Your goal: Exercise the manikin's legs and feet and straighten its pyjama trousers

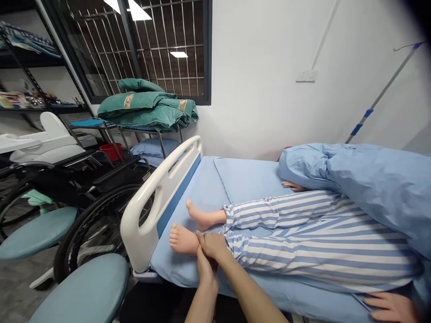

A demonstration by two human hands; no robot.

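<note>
A manikin in blue-and-white striped trousers [289, 251] lies on the bed, its bare feet toward the footboard. My right hand [214, 245] wraps over the ankle of its near foot [183, 238], just below the trouser cuff. From beneath and the near side, my left hand [205, 265] cups the same ankle; part of its fingers is hidden. The near foot's toes point toward the footboard. Beyond it, the far foot [204, 216] rests on the blue sheet [245, 179], untouched by my hands. A blue quilt [370, 179] covers the upper body.
A white footboard [144, 202] rises left of the feet. Past it stand a wheelchair [90, 215] and round teal stools [84, 291]. Folded green bedding [151, 105] lies under the window. The manikin's hands [390, 306] show at the quilt's edges. An IV pole [380, 98] leans right.
</note>
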